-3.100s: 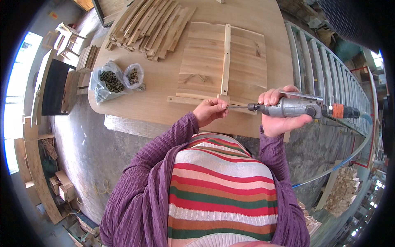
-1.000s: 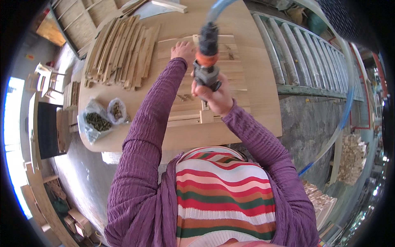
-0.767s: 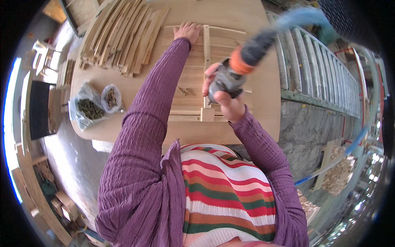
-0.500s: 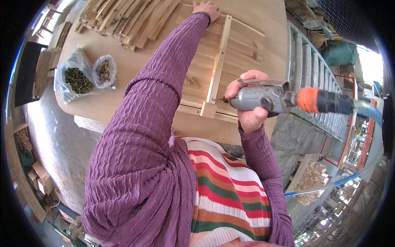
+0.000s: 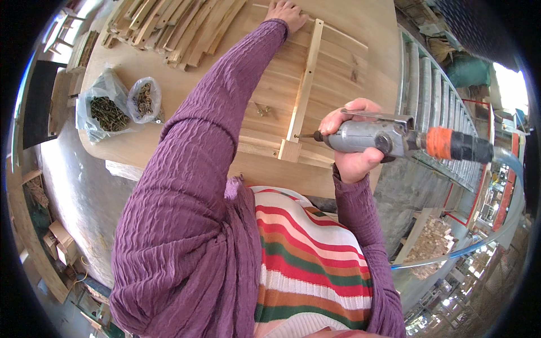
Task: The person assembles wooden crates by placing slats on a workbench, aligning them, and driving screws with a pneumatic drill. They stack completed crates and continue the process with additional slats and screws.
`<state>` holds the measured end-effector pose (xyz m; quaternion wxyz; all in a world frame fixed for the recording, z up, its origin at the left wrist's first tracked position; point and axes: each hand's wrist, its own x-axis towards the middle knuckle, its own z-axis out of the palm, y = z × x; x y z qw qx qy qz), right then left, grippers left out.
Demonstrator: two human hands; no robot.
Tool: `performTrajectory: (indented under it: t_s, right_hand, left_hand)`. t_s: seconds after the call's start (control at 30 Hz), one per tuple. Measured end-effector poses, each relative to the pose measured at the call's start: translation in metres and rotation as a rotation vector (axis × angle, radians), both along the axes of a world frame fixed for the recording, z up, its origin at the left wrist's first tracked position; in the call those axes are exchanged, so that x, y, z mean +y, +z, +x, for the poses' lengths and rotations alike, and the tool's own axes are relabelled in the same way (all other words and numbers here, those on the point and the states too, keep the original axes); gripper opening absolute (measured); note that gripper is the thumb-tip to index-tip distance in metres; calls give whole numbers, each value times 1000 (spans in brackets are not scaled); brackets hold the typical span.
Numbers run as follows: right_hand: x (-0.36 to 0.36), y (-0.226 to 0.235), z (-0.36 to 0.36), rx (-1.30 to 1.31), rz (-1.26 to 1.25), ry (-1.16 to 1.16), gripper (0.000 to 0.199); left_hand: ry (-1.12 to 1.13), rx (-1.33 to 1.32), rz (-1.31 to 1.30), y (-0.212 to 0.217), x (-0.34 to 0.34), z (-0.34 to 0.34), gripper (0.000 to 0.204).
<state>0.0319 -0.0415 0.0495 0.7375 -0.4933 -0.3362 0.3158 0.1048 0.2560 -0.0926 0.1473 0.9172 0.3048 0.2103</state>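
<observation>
My right hand (image 5: 356, 163) is wrapped round a grey air screwdriver (image 5: 366, 137) with an orange and black hose fitting. Its thin bit points left, the tip at the near end of a wooden batten (image 5: 305, 84). Whether the tip sits on a screw there is too small to tell. The batten lies across a flat wooden panel (image 5: 335, 73), with a small wood block (image 5: 289, 150) at its near end. At the panel's far edge my left hand (image 5: 287, 15) rests with fingers spread. A few loose screws (image 5: 261, 110) lie on the panel.
Two clear plastic bags stand on the table's left: a larger bag of dark screws (image 5: 109, 114) and a smaller bag of brassy hardware (image 5: 145, 100). Wooden strips (image 5: 169, 28) are piled at the far left. A metal ladder (image 5: 428, 96) stands right of the table; a clear hose (image 5: 479, 245) loops there.
My right hand and the screwdriver have shifted right, and more of the bit shows. The panel with its batten has moved slightly right, along with my left hand.
</observation>
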Motion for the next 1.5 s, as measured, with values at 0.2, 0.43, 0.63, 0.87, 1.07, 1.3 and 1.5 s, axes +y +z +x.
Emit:
performTrajectory:
  t_s: [0.2,0.43,0.63,0.87,1.07,1.3,1.5]
  right_hand:
    - [-5,-4,-3,72,43,14,71]
    - [-4,-6,1,-43,63,12,71]
    - [-6,-3,-4,-65,89,-24,64]
    - [-3,-1,-6,-38,212,-7,45]
    - [3,-4,-7,-65,203,-3,45]
    - [4,-1,-14,-134,74,-12,66]
    - [2,-5,-10,-101,43,-60,68]
  left_hand:
    - [-36,246,-218,47,-86,-28,72]
    - [-9,380,-306,56,-145,-70,85]
    - [-27,292,-238,52,-158,-74,77]
    - [-45,256,-233,40,-156,-73,80]
    - [-113,94,-141,17,-152,-70,69]
    - [-113,122,-154,20,-151,-75,73]
    - [-62,219,-186,47,-160,-78,87]
